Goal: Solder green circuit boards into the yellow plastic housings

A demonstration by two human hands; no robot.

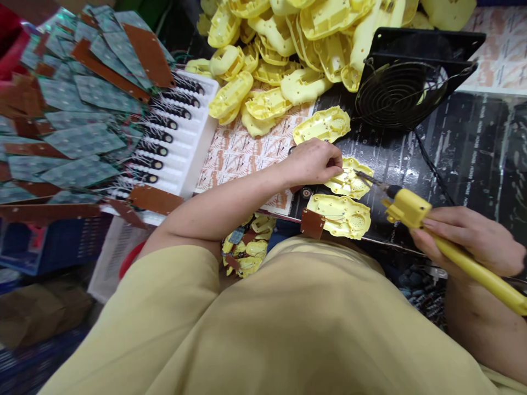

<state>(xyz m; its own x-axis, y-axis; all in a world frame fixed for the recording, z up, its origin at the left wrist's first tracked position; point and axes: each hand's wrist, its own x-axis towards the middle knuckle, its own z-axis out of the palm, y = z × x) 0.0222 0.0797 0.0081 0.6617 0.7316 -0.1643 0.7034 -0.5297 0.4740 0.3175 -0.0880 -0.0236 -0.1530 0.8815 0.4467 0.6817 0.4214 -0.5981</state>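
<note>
My right hand (469, 238) is wrapped round the handle of a yellow soldering iron (407, 208). The iron's dark tip reaches over a yellow plastic shell half (358, 185) on the table. My left hand (315, 161) is closed in a pinch at that shell's left side; whatever its fingertips hold is hidden. Nearer my body lies a second shell half (343, 214), with thin wires inside and a brown circuit board (312, 223) at its left end. Beyond my left hand is a third shell half (323, 125), open side up.
A black fan (401, 93) stands at the back right, its cable (432, 159) running over the dark table. Yellow shells (284, 55) are heaped at the back. On the left, a white foam tray (195, 131) carries several wired black parts and circuit boards (88, 137).
</note>
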